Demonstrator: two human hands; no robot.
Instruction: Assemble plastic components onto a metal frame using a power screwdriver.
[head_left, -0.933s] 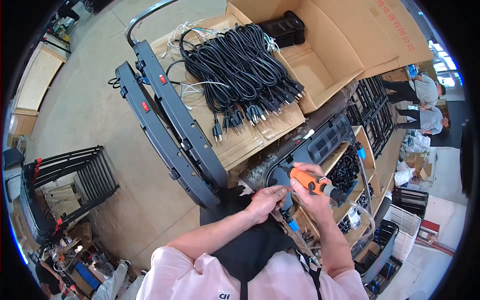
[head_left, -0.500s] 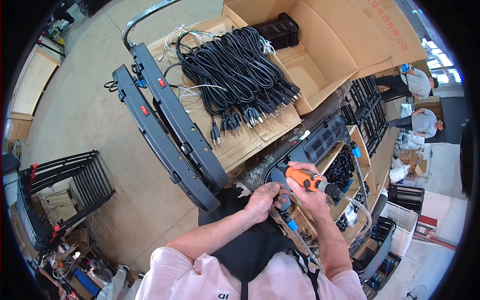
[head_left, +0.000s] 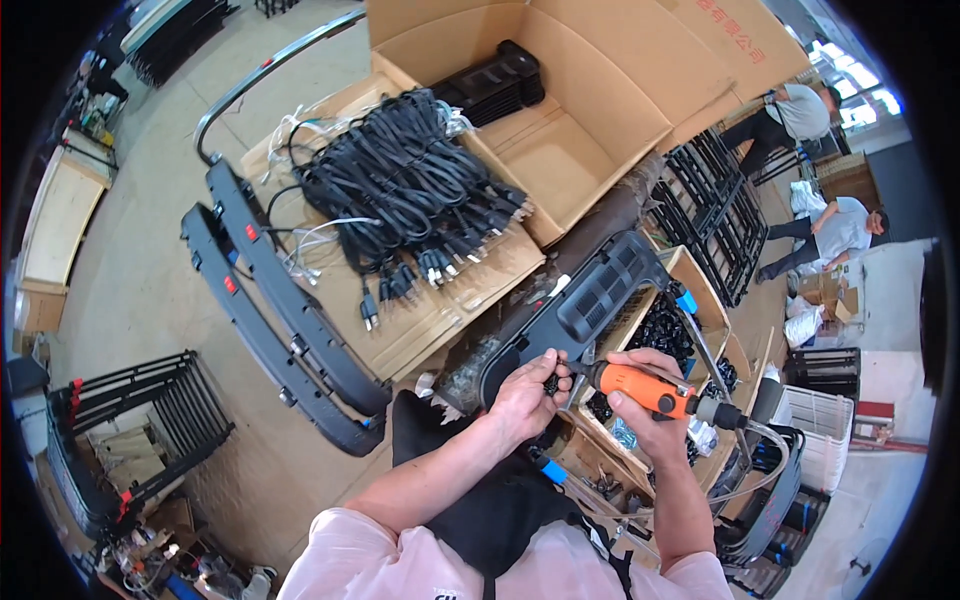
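My right hand [head_left: 652, 428] is wrapped round an orange air screwdriver [head_left: 640, 384], which lies nearly level with its bit end pointing left. A clear hose [head_left: 778, 455] runs from the driver's back end. Close to the bit, the fingers of my left hand [head_left: 524, 402] are pinched together around small dark pieces [head_left: 551, 384], too small to name. Just beyond both hands lies a long dark plastic housing [head_left: 525, 343] with a vented cover [head_left: 600, 288] on it. The left fingertips are at its near edge; whether they touch it I cannot tell.
Bundled black power cords [head_left: 410, 185] lie on cardboard [head_left: 480, 290] beside an open carton [head_left: 590, 150]. Two curved dark housings [head_left: 285, 310] with red switches stand left. Wooden bins [head_left: 690, 275] of small black parts sit right. Two people [head_left: 840, 225] stand at far right.
The driver has swung from a slant to nearly level, its bit moving away from the housing toward my left fingers. My view has shifted, so the cords and carton sit further left.
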